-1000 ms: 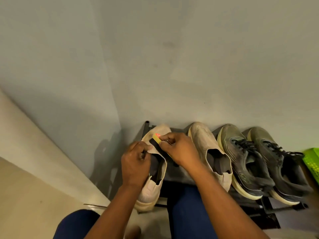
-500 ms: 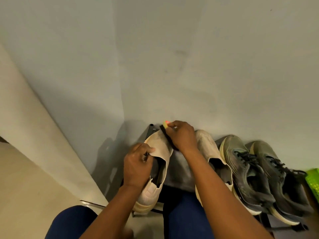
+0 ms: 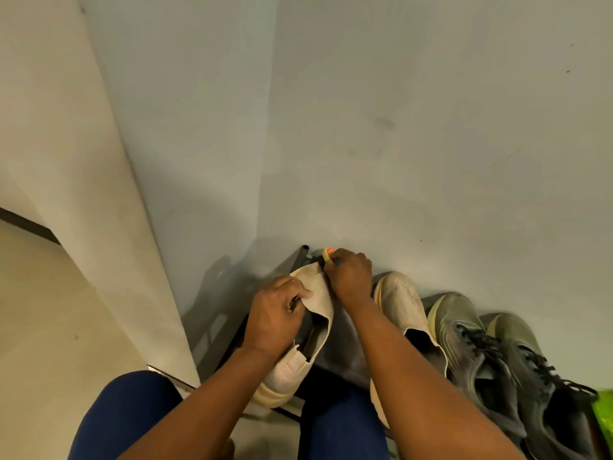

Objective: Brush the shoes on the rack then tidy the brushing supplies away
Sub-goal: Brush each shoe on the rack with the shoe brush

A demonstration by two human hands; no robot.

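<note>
At the far left, a pale wall panel (image 3: 66, 194) ran down to a beige floor (image 3: 39, 327), and the person's knees in dark blue trousers (image 3: 126, 416) filled the bottom edge. Just right of that, the left hand (image 3: 275, 317) gripped the collar of a cream slip-on shoe (image 3: 315, 293), thumb pressed on the upper and fingers curled inside the opening, holding the shoe tilted above the dark metal rack (image 3: 300, 257). At the shoe's toe, the right hand (image 3: 350, 277) was clenched round a brush (image 3: 329, 253), of which only a yellow end with a red spot and a bit of dark body showed beyond the knuckles; the brush lay against the toe edge of the held shoe, close to the grey wall (image 3: 398, 127). Right of that hand, the second cream shoe (image 3: 401, 300) sat on the rack, toe toward the wall. Beside it stood a pair of grey laced trainers (image 3: 491, 353), side by side and touching. At the far right edge a bright green object (image 3: 605, 416) showed, too cropped to identify.
</note>
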